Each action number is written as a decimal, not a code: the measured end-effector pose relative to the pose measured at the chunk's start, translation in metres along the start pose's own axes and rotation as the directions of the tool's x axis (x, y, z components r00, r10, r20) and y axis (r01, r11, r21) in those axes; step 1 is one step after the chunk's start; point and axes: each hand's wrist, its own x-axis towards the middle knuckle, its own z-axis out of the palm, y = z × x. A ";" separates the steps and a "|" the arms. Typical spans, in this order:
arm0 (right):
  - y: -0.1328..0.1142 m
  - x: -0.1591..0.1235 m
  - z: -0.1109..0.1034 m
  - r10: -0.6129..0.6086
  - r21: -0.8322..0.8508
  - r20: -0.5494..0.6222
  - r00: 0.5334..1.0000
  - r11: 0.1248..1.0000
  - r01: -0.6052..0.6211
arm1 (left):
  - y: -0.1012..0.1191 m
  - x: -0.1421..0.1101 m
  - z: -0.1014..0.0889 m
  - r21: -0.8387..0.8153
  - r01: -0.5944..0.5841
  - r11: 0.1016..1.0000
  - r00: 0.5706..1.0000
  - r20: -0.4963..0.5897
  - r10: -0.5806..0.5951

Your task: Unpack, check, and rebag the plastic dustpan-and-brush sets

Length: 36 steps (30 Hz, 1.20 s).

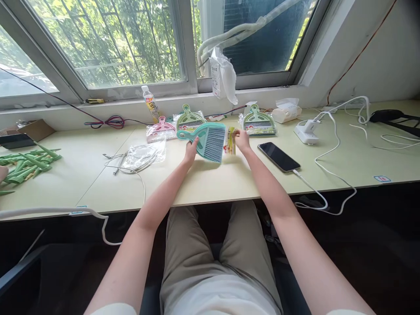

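Note:
My left hand (191, 152) is closed on the handle side of a teal mini dustpan (201, 131), held tilted above the table. Grey brush bristles (215, 142) fan out across its face, toward the right. Pinched in my right hand (243, 141) is a printed yellow-green cardboard label (231, 141), slightly blurred, just right of the bristles. Whether label and dustpan touch, I cannot tell. Behind them lie a wrapped pink dustpan set (161, 130), a wrapped green dustpan set (187, 119) and a second wrapped green set (257, 121) farther right.
A charging phone (278, 156) and a white power adapter (306, 132) with cables lie right. Coiled cables in a plastic bag (141, 156), a bottle (151, 104) and green strips (31, 166) are left; another person's hand (3, 173) shows there. Tissues (286, 110) stand behind.

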 end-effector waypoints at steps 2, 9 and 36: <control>0.012 0.006 -0.014 -0.095 -0.249 -0.043 0.995 0.965 0.081 | 0.003 0.005 -0.004 -0.020 -0.037 0.999 0.999 -0.026 0.036; 0.014 -0.005 -0.026 -0.337 -0.630 -0.079 0.938 0.746 0.215 | 0.013 0.006 -0.010 0.072 0.051 0.996 0.999 0.008 -0.051; -0.033 -0.019 0.007 -0.123 0.396 0.155 0.980 0.917 0.052 | 0.020 0.043 -0.044 0.261 -0.008 0.965 0.990 -0.136 0.045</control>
